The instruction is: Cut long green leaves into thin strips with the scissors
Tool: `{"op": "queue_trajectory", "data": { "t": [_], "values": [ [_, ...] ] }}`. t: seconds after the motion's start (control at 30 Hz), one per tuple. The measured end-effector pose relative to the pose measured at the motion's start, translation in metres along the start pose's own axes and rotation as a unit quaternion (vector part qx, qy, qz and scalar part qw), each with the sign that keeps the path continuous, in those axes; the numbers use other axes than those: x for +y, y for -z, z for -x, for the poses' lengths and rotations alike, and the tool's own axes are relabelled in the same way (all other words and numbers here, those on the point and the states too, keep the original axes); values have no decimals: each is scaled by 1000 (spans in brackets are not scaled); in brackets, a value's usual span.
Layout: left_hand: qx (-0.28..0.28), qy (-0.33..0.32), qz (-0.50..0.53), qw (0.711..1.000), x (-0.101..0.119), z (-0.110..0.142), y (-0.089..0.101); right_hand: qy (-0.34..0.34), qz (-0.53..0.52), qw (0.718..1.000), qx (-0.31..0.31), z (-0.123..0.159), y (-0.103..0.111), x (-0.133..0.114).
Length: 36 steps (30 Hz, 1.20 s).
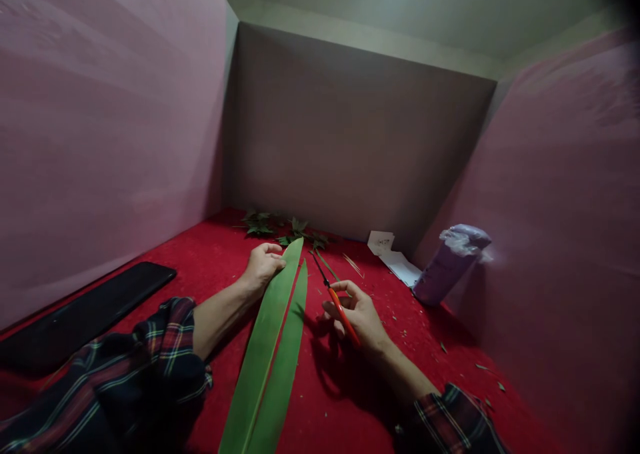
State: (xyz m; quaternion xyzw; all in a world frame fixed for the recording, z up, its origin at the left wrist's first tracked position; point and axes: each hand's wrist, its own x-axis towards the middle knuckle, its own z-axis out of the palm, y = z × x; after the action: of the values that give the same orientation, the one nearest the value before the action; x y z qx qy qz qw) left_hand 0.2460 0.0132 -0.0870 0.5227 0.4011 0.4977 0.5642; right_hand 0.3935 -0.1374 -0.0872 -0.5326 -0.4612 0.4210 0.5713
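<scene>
Two long green leaves (pixel 270 347) lie side by side on the red cloth (pixel 210 267), tips pointing away from me. My left hand (pixel 263 266) rests on the left leaf near its tip, fingers curled and pressing it down. My right hand (pixel 359 315) grips red-handled scissors (pixel 336 301), whose dark blades point up and left, just right of the leaves. A thin green strip (pixel 327 265) lies beside the blades.
Small leafy cuttings (pixel 280 229) lie at the back by the grey wall. A dark flat board (pixel 75 314) sits at left. White paper cards (pixel 393 257) and a purple wrapped roll (pixel 450 264) stand at right. Leaf scraps dot the cloth. Pink walls enclose both sides.
</scene>
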Motion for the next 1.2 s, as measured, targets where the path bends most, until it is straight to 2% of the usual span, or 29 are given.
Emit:
{"op": "queue_trajectory", "data": {
  "t": [0.17, 0.23, 0.3, 0.4, 0.5, 0.63, 0.73, 0.93, 1.2],
  "values": [
    [-6, -2, 24, 1000, -1, 3, -4, 9, 10, 1000, 9, 0, -2, -1],
    [-2, -5, 25, 1000, -1, 3, -4, 35, 45, 997, 43, 0, 0, 1],
    [9, -5, 22, 1000, 0, 2, -3, 73, 131, 983, 103, -1, 4, 3],
    [19, -3, 12, 1000, 0, 1, -2, 109, 326, 923, 170, 1, 10, 4],
    [18, 0, 7, 1000, 2, 2, 0, 89, 494, 849, 166, 6, 12, 2],
    [17, 5, 0, 1000, 6, 5, 1, 68, 623, 764, 156, 11, 12, -3],
    [16, 8, -3, 1000, 7, 6, 0, 55, 670, 725, 149, 12, 12, -4],
    [13, 11, -6, 1000, 7, 7, 0, 54, 701, 701, 119, 12, 11, -5],
    [8, 19, -12, 1000, 13, 10, 0, 76, 693, 711, 94, 14, 10, -9]
  ]
}}
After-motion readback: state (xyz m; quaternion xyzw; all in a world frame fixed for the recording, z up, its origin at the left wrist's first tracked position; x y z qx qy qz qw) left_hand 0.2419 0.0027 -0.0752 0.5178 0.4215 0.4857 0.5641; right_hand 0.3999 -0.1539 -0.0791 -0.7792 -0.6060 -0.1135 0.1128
